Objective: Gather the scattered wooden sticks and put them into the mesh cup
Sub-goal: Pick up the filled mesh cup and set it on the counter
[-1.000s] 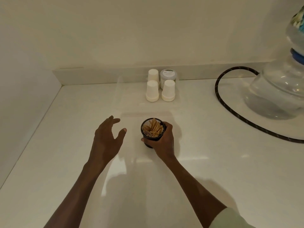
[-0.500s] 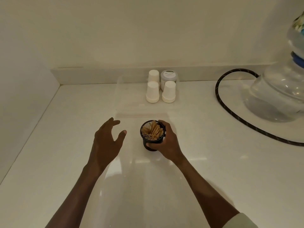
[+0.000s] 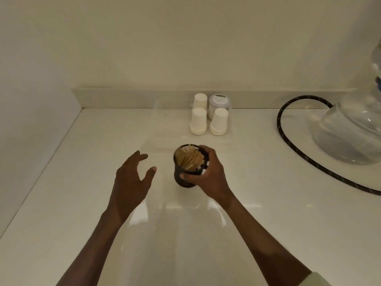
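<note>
Mesh cup [image 3: 185,178] — in right hand [image 3: 208,174].

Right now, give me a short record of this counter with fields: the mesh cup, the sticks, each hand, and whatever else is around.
mesh cup: black mesh cup, tilted, held near the middle of the white counter
sticks: wooden sticks bunched inside the cup; none seen loose on the counter
right hand: right hand grips the cup's side
left hand: left hand open beside the cup, holding nothing
behind: three upturned paper cups and a lidded jar by the back wall
right side: black hose and clear glass vessel
</note>
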